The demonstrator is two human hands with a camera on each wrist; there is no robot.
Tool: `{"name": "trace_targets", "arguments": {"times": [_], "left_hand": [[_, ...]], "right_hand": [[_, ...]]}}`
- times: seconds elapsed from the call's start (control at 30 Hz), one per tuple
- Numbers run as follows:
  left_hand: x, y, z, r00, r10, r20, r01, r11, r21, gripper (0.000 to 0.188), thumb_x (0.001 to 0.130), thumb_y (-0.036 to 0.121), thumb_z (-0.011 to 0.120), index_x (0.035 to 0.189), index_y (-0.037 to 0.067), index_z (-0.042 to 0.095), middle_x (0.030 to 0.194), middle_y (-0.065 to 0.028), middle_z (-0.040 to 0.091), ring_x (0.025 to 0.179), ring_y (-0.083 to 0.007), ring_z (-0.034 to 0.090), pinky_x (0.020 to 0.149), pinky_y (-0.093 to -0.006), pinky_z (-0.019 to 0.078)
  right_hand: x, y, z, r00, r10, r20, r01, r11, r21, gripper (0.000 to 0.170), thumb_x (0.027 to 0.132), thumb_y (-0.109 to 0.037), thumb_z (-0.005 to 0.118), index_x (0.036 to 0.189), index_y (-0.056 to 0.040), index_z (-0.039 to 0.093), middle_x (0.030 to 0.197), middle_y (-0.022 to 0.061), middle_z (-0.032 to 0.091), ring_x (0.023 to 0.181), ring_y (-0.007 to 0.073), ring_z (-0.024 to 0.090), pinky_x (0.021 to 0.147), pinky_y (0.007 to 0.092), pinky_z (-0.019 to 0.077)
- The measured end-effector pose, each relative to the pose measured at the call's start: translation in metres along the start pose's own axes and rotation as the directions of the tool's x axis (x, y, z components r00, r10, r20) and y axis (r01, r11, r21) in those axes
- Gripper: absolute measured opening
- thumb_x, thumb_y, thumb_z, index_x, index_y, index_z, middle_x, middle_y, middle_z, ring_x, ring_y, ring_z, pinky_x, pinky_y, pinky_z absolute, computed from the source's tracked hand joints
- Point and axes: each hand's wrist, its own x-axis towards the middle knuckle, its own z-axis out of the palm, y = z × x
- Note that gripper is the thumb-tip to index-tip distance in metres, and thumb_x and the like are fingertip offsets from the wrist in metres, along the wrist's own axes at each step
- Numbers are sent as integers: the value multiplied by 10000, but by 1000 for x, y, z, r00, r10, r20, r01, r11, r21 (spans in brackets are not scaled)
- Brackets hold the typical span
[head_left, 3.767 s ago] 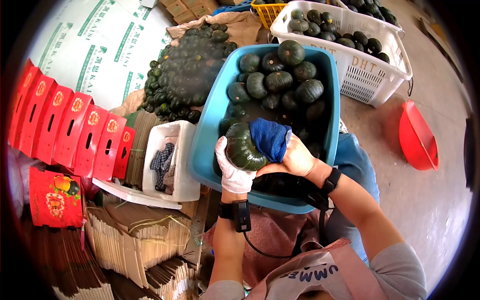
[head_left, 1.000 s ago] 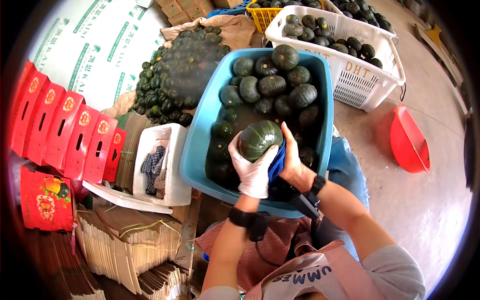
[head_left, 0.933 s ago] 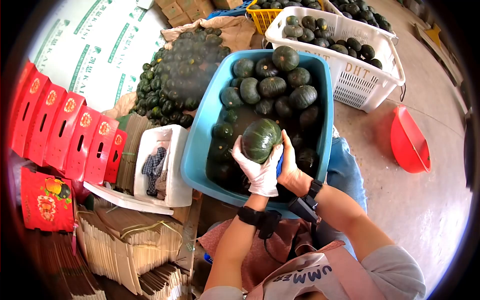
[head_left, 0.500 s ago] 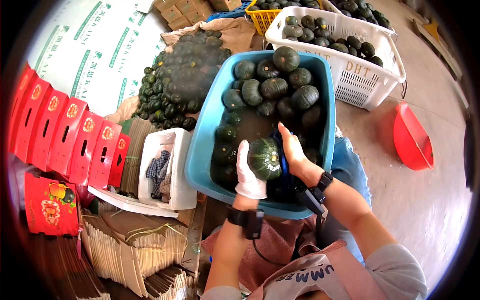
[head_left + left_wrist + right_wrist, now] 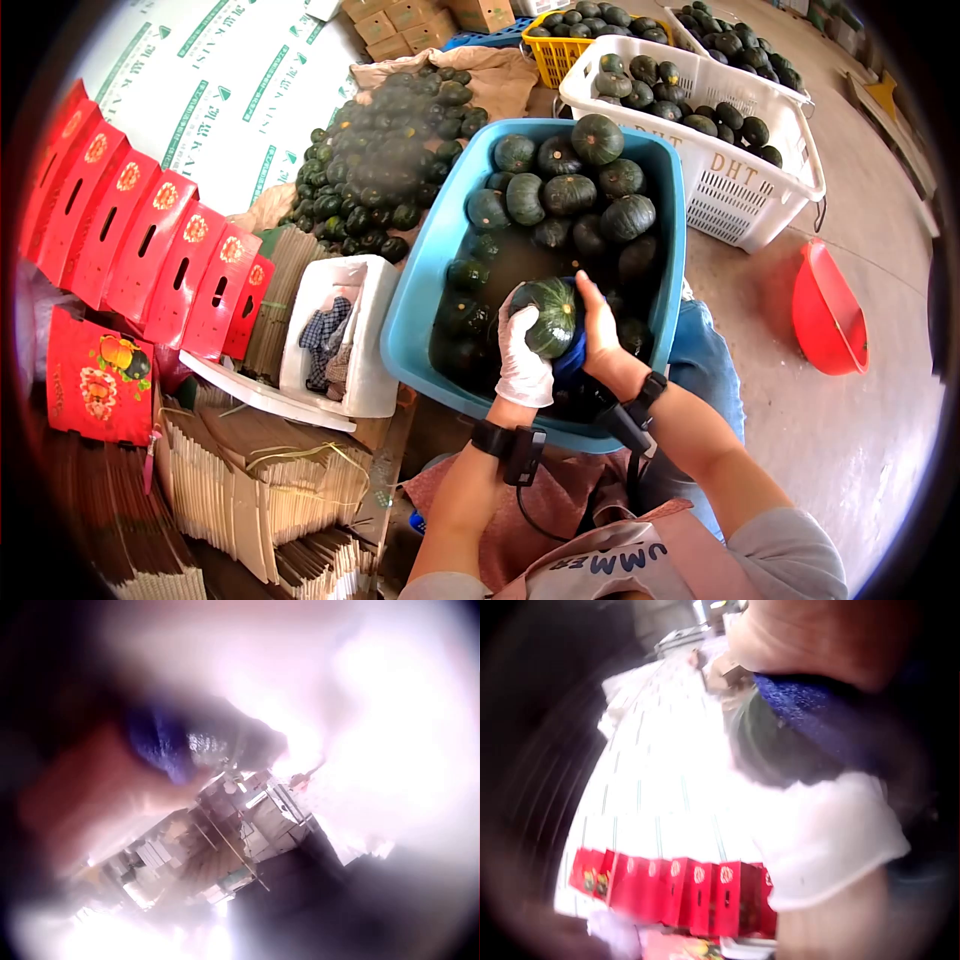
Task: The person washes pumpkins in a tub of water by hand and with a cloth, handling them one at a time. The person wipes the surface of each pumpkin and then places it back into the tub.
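A dark green, pale-striped squash [image 5: 548, 316] is held over the near half of a blue tub [image 5: 420, 315]. My left hand [image 5: 522, 362], in a white glove, grips it from the left with the thumb across its near side. On the other side, my bare right hand [image 5: 604, 345] holds a blue cloth [image 5: 573, 357] against the squash, thumb pointing up. The right wrist view shows the cloth [image 5: 802, 705] between the bare palm and the squash [image 5: 759, 742]. Most of the right fingers are hidden behind squash and cloth. The left wrist view is blurred and overexposed.
More squashes [image 5: 570, 194] fill the tub's far half, above murky water. A squash heap [image 5: 375, 170] lies beyond, left. White crate [image 5: 735, 190], red basin [image 5: 830, 310] stand right. Foam box [image 5: 375, 370], red cartons [image 5: 160, 260] and flattened cardboard [image 5: 215, 480] lie left.
The squash has turned between my hands, so its pale stem spot no longer faces the head camera. My gloved thumb has come over its near side; the blue cloth stays at my right palm.
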Motion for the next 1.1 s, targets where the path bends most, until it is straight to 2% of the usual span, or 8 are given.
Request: {"name": "trace_targets", "arguments": {"times": [0.17,0.23,0.3,0.73,0.97,1.0,1.03,1.1], "left_hand": [[-3,31,17,958,-7,287,-34,990,139,446,825,225,524,1215,12,565,1213,-114,593,1122,-248,567,1008,-368,430],[9,71,19,783,165,600,-622,230,748,528,819,175,615,1295,-17,491,1209,-101,585,1100,-185,560,979,-321,439],[-5,67,16,924,-209,320,-10,823,567,542,812,142,701,1288,-17,494,1179,-76,599,1083,-153,558,966,-305,444],[-29,44,-5,970,124,210,-244,459,854,749,632,157,861,1268,78,473,1135,-85,616,1017,-225,623,797,-378,540],[130,146,-34,857,80,509,190,869,-457,450,1006,344,456,1354,63,404,1225,-163,568,1183,-257,528,1049,-477,410],[115,145,12,754,555,352,-536,829,-159,486,985,399,482,1333,65,428,1221,-161,580,1194,-258,520,1091,-480,353],[148,164,9,992,-66,108,84,982,-170,488,931,389,575,1284,60,503,1221,-148,582,1196,-235,526,1044,-403,400],[153,145,28,997,16,80,-80,346,935,565,873,399,639,1297,45,519,1283,-127,559,1212,-234,519,1012,-354,411]], "right_hand": [[-12,-22,1,958,134,252,-223,903,368,657,860,-639,528,1062,-26,652,1065,150,683,936,294,657,902,430,515],[-17,-37,6,945,143,293,-243,909,339,659,860,-641,528,1061,-26,652,1059,153,684,930,297,659,895,433,519],[-17,-41,7,928,172,332,-278,911,304,661,859,-644,528,1060,-26,652,1053,156,685,925,301,660,887,435,522],[-38,-26,-3,925,379,-2,-367,896,-252,664,981,-581,295,1205,-32,594,1126,123,662,997,270,645,888,398,518],[-40,-46,13,980,196,34,-148,834,-532,389,916,-269,622,1149,41,597,1052,92,660,918,173,639,797,299,515],[-37,-52,11,971,237,-30,-212,795,-568,416,880,-210,645,1187,54,551,1059,93,638,929,173,611,806,304,496],[-36,-51,7,970,239,-40,-219,794,-567,416,880,-210,645,1187,54,551,1059,93,638,929,173,611,806,304,496],[-27,-43,-2,994,-27,-105,-50,743,-667,281,854,-116,648,1068,37,550,967,88,634,863,200,625,747,319,528]]}}
